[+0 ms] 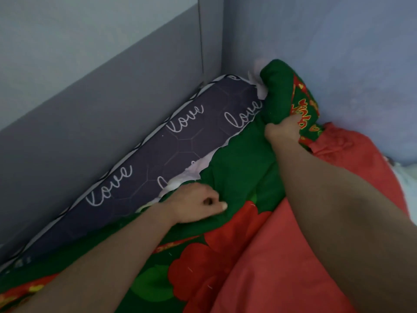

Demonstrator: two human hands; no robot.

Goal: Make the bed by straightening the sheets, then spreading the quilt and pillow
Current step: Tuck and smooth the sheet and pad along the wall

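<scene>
While left hand (196, 204) and right hand (284, 129) clutch green quilt (243, 168) | love-print sheet (180, 141) exposed | grey wall (79, 109) beside

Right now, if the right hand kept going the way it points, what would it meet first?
The right hand would probably meet the bunched green quilt it grips, then the wall corner; depth unclear.

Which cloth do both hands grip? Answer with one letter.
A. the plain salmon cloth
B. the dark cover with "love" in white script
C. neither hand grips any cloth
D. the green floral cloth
D: the left hand pinches the edge of the green floral cloth and the right hand holds its bunched corner near the wall, while the dark cover lies untouched beside them.
</scene>
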